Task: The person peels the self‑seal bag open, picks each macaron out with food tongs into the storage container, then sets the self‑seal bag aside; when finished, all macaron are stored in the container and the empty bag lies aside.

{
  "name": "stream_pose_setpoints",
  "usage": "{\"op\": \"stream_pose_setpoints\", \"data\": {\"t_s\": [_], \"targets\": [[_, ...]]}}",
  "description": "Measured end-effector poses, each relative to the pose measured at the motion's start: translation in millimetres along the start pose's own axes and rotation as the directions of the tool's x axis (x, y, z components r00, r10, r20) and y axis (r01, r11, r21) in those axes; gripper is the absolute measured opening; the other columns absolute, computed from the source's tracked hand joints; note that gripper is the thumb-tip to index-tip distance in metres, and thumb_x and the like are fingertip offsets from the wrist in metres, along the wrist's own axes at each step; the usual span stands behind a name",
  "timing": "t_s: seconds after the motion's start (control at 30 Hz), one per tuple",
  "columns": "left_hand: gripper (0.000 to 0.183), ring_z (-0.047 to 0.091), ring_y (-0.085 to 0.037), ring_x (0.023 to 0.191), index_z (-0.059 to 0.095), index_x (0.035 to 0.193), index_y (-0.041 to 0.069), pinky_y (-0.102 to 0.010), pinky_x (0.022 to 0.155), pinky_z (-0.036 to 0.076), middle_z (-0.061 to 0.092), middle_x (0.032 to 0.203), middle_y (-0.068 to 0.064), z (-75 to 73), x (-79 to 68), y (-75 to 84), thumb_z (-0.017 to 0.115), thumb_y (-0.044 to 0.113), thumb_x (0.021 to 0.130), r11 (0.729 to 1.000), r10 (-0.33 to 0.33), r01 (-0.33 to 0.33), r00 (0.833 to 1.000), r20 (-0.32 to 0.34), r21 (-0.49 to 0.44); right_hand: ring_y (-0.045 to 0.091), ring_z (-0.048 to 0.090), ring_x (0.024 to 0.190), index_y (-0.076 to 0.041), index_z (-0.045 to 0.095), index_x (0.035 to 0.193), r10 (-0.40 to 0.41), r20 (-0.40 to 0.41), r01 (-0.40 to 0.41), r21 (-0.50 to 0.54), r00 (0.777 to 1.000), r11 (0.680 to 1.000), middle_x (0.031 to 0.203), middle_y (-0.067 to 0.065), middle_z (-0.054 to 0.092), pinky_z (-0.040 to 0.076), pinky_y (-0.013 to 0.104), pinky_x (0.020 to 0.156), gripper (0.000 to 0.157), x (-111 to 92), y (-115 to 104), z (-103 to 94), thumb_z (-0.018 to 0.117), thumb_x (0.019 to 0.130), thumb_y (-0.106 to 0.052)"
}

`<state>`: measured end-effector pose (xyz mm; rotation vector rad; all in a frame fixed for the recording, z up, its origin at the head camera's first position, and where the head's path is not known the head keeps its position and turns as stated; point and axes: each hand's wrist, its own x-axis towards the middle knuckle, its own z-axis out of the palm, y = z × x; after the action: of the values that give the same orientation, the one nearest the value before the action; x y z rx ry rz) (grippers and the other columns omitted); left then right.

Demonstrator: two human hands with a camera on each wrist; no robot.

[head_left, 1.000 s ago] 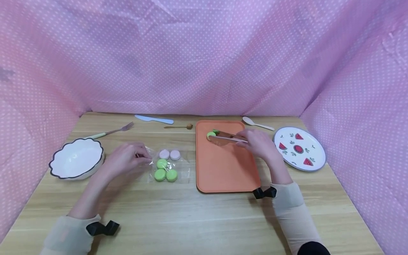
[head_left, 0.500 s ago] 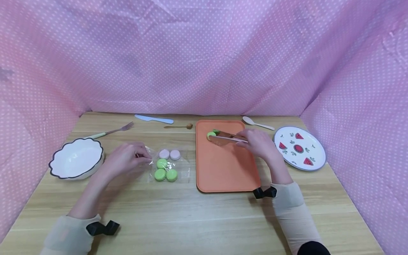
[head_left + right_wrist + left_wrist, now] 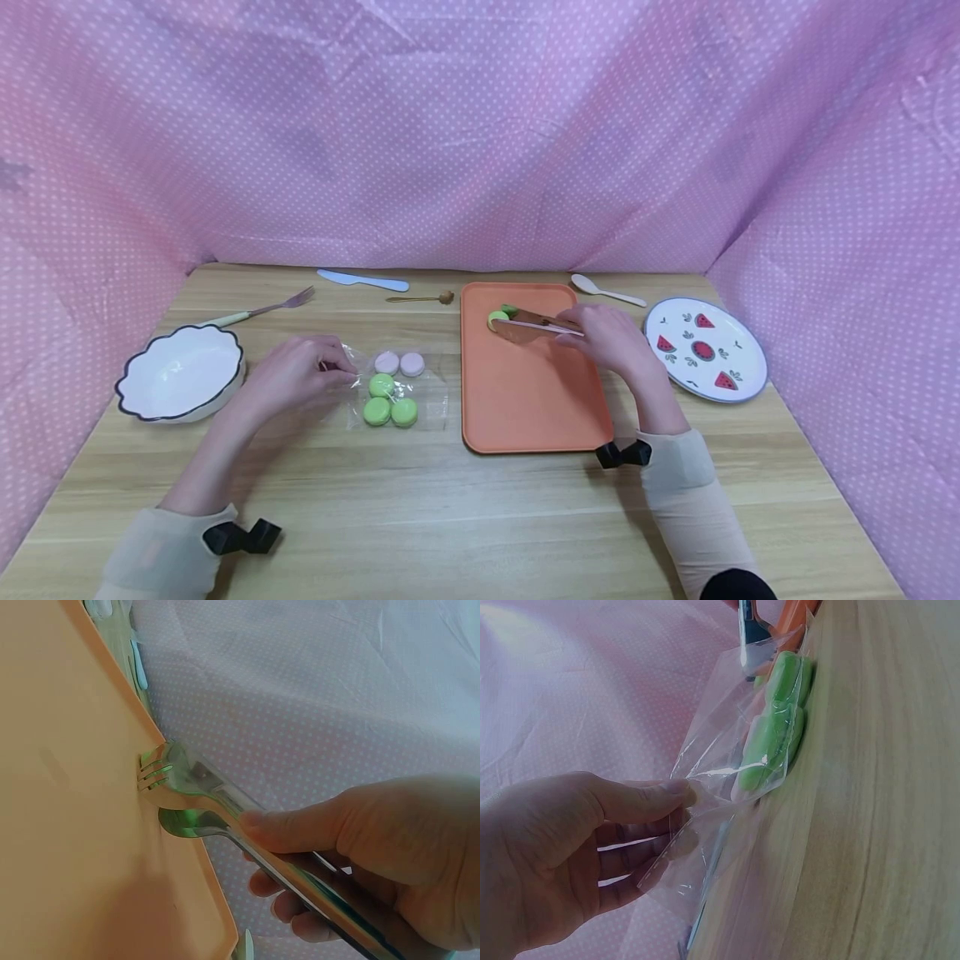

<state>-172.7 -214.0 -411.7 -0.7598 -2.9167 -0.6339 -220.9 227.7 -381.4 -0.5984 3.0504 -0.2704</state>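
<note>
On the left, my left hand (image 3: 296, 375) pinches the edge of a clear plastic bag (image 3: 435, 408) between thumb and fingers. Inside the bag lie two pale pink macarons (image 3: 412, 364) and several green macarons (image 3: 761, 750). Over the orange tray (image 3: 532, 408), my right hand (image 3: 611, 337) grips metal serving tongs (image 3: 262, 851), one end shaped like a fork and the other like a spoon. Their ends are at a green macaron (image 3: 496, 317) near the tray's far left corner. Whether they squeeze it is hard to tell.
A scalloped white bowl (image 3: 180, 375) stands at left, beside a fork (image 3: 258, 312). A blue knife (image 3: 363, 281), a small gold spoon (image 3: 420, 298) and a pale spoon (image 3: 603, 292) lie along the back. At right is a watermelon-patterned plate (image 3: 705, 375). Pink dotted cloth (image 3: 450, 150) surrounds the table.
</note>
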Motion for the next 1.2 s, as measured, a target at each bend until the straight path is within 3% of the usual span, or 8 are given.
{"op": "stream_pose_setpoints", "data": {"t_s": [0.37, 0.63, 0.83, 1.03, 1.2], "targets": [[0.005, 0.059, -0.003, 0.074, 0.075, 0.081, 0.024, -0.028, 0.068, 0.046, 0.066, 0.081, 0.017, 0.5, 0.4, 0.6, 0.074, 0.029, 0.081, 1.0, -0.011, 0.011, 1.0, 0.013, -0.001, 0.019, 0.062, 0.084, -0.019, 0.067, 0.114, -0.005, 0.006, 0.005, 0.013, 1.0, 1.0, 0.097, -0.002, 0.07, 0.047, 0.04, 0.069, 0.033, 0, 2, 0.4, 0.068, 0.086, -0.036], [0.006, 0.058, -0.002, 0.072, 0.074, 0.079, 0.024, -0.028, 0.069, 0.047, 0.065, 0.08, 0.017, 1.4, 0.6, -1.0, 0.074, 0.03, 0.08, 1.0, 0.002, -0.002, 1.0, 0.007, -0.003, 0.018, 0.062, 0.088, -0.018, 0.066, 0.114, 0.002, -0.021, -0.001, 0.059, 1.0, 0.998, 0.097, -0.004, 0.07, 0.048, 0.04, 0.078, 0.036, -5, 2, -7.3, 0.07, 0.084, -0.036], [0.004, 0.057, -0.001, 0.072, 0.074, 0.079, 0.026, -0.027, 0.069, 0.046, 0.065, 0.08, 0.017, 1.3, -0.3, -2.3, 0.075, 0.03, 0.08, 1.0, 0.004, -0.004, 1.0, 0.015, -0.002, 0.016, 0.064, 0.091, -0.02, 0.067, 0.114, -0.111, -0.058, 0.115, 0.068, 0.992, 0.991, 0.102, -0.005, 0.07, 0.048, 0.039, 0.079, 0.034, -13, -13, -15.8, 0.069, 0.084, -0.037], [0.004, 0.06, -0.005, 0.076, 0.074, 0.082, 0.028, -0.032, 0.072, 0.046, 0.066, 0.083, 0.016, 1.2, 0.3, -1.1, 0.076, 0.025, 0.079, 0.999, -0.032, 0.032, 0.999, 0.036, 0.0, 0.008, 0.058, 0.076, -0.027, 0.067, 0.111, -0.222, -0.006, 0.222, 0.036, 0.975, 0.974, 0.093, -0.011, 0.065, 0.046, 0.031, 0.066, 0.028, -20, -40, -13.8, 0.067, 0.086, -0.039], [0.007, 0.063, -0.009, 0.081, 0.074, 0.084, 0.028, -0.039, 0.077, 0.048, 0.068, 0.086, 0.014, -0.2, 0.6, 0.0, 0.076, 0.024, 0.078, 0.999, -0.053, 0.053, 0.998, 0.031, -0.001, 0.003, 0.056, 0.075, -0.031, 0.066, 0.108, -0.276, 0.016, 0.275, 0.039, 0.961, 0.961, 0.088, -0.016, 0.06, 0.046, 0.028, 0.067, 0.022, -23, -62, -7.9, 0.065, 0.087, -0.039]]}}
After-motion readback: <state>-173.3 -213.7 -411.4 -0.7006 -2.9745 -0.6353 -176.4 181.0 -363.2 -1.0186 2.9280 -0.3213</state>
